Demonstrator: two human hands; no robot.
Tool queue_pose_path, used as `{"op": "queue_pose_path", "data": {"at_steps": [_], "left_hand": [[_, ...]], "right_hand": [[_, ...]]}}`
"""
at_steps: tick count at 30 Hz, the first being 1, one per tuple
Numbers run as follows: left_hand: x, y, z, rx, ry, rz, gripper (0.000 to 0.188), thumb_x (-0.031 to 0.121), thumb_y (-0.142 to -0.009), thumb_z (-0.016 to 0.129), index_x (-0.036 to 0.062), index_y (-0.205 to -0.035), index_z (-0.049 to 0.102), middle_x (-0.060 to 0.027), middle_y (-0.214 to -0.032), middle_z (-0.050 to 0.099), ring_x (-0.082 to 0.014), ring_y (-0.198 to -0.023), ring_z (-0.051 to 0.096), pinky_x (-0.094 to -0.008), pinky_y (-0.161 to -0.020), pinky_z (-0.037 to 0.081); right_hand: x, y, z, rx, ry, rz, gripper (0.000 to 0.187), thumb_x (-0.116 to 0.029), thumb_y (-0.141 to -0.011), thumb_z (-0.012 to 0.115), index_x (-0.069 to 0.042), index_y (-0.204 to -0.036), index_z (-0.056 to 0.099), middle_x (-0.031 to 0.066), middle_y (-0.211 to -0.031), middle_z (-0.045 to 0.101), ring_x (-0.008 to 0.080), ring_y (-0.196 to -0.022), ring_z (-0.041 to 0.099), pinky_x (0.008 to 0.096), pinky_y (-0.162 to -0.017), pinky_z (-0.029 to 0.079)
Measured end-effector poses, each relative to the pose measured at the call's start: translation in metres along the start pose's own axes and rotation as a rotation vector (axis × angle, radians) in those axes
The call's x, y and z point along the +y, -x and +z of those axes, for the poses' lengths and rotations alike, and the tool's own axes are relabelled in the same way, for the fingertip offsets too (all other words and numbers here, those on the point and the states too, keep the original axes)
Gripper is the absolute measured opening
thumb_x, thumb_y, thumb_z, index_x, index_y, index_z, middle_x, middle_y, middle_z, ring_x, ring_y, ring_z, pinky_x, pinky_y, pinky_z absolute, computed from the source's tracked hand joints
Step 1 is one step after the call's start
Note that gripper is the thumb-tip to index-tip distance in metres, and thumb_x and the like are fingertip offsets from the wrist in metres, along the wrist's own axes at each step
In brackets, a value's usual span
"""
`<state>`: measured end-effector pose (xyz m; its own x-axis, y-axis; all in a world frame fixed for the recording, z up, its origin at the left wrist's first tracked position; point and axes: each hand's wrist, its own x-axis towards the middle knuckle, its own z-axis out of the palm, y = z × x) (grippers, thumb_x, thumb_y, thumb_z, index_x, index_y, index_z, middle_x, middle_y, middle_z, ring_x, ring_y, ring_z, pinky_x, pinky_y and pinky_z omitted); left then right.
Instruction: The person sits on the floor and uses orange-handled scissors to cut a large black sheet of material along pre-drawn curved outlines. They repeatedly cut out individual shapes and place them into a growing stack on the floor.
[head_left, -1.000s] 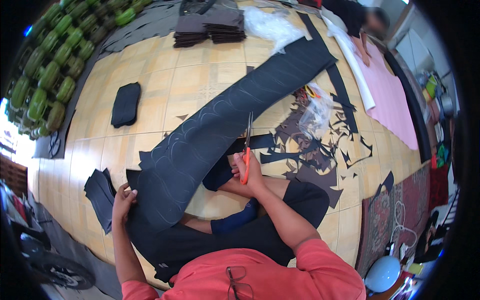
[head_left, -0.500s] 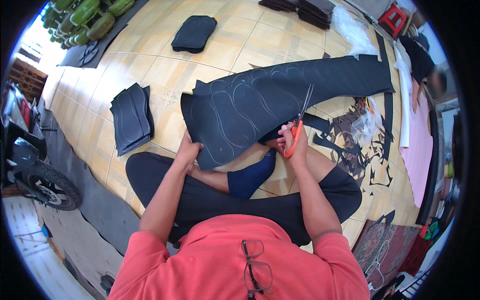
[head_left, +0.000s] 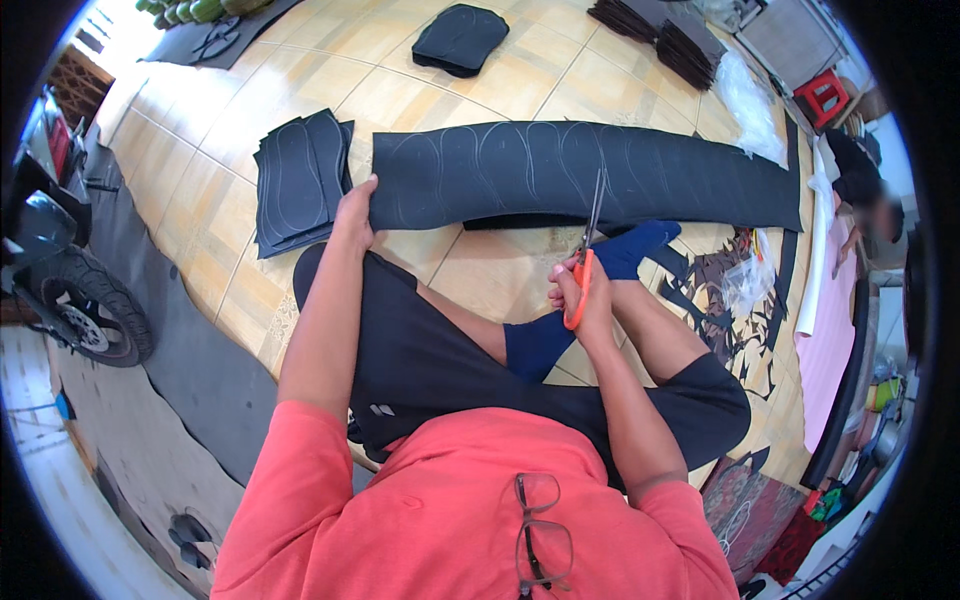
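Observation:
A long black sheet [head_left: 520, 178] with pale curved outlines drawn along it lies across the floor in front of my legs. My left hand [head_left: 355, 212] pinches its left end between thumb and fingers. In my right hand [head_left: 588, 297] are orange-handled scissors [head_left: 582, 270], fingers wrapped round the handles. The blades point away from me over the sheet's lower edge and are nearly together. Just left of my left hand rests a stack of black cut pieces [head_left: 300, 180], the top ones with drawn outlines. Under the sheet's near edge, another dark piece [head_left: 530, 222] shows.
Black cut pieces [head_left: 460, 40] are stacked farther off, near brown bundles [head_left: 660, 40]. To the right lie dark scraps [head_left: 715, 290], a clear plastic bag [head_left: 748, 288] and pink material [head_left: 828, 370]. Another person [head_left: 865, 190] bends there. A motorcycle wheel [head_left: 95, 305] stands left.
The sheet's left end has swung away from me and lies straighter across the floor, my left hand moving with it. My right foot now shows below the sheet. The scissors stay in my right hand.

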<state>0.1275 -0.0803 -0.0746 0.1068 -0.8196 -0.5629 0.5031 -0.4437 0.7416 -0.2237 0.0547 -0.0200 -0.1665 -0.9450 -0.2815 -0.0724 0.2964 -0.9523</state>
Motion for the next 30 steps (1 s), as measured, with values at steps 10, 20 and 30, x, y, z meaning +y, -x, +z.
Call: {"op": "queue_pose_path", "data": {"at_steps": [10,20,30], "left_hand": [[-0.068,0.045,0.071,-0.216,-0.019,-0.189,0.077,0.040,-0.090,0.064,-0.0043,-0.140,0.027,-0.0280,-0.134,0.041,-0.0473,-0.118,0.050,-0.0525,-0.091,0.051],[-0.082,0.056,0.082,0.001,-0.208,0.132,0.051,-0.011,-0.088,0.041,0.0006,-0.136,0.033,-0.0188,-0.127,0.051,-0.0354,-0.096,0.065,-0.0412,-0.068,0.062],[-0.055,0.053,0.053,0.070,-0.063,0.134,0.039,-0.003,-0.089,0.046,-0.0029,-0.128,0.041,-0.0176,-0.119,0.054,-0.0327,-0.099,0.063,-0.0428,-0.079,0.060]], "right_hand": [[-0.035,0.056,0.052,-0.125,0.067,0.107,0.025,-0.023,-0.089,0.068,-0.002,-0.085,0.054,0.0011,-0.066,0.052,0.0072,-0.050,0.051,0.0238,-0.045,0.044],[-0.046,0.079,0.052,-0.199,-0.157,0.372,0.055,-0.055,-0.095,0.047,-0.001,-0.086,0.054,0.0012,-0.057,0.046,0.0108,-0.042,0.049,0.0242,-0.035,0.041],[-0.029,0.062,0.078,-0.428,-0.139,0.656,0.066,-0.065,-0.093,0.039,-0.001,-0.088,0.053,0.0036,-0.060,0.047,0.0143,-0.047,0.052,0.0283,-0.040,0.046]]}}
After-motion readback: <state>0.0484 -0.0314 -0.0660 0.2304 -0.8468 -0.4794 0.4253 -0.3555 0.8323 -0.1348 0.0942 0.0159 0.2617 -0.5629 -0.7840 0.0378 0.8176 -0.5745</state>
